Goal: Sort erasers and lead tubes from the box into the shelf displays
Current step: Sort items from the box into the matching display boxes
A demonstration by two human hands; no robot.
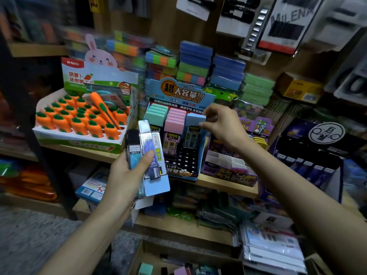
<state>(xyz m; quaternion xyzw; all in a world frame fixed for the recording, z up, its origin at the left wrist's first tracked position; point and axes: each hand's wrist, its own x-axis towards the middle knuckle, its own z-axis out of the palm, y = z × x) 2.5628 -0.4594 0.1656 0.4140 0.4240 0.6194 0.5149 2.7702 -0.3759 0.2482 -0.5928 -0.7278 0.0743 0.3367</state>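
Note:
My left hand [127, 173] grips a fan of carded lead tube packs [151, 153], blue-backed, held upright in front of the shelf. My right hand [222, 124] pinches the top of a light-blue carded lead pack [195, 120] standing in the right column of the blue lead display [178, 92]. That display holds a green row [156, 113] on the left and a pink row [174, 120] in the middle. Its lower front slots look dark. At the bottom edge, the cardboard box [151, 253] shows a few green and pink packs inside.
A carrot-shaped item display [79, 120] with a bunny header stands left of the lead display. Stacked coloured sticky-note packs [196, 62] fill the back. A purple display [228, 167] sits on the right. Hair-clip cards [278, 26] hang above. Wooden shelf edge [224, 185] runs below.

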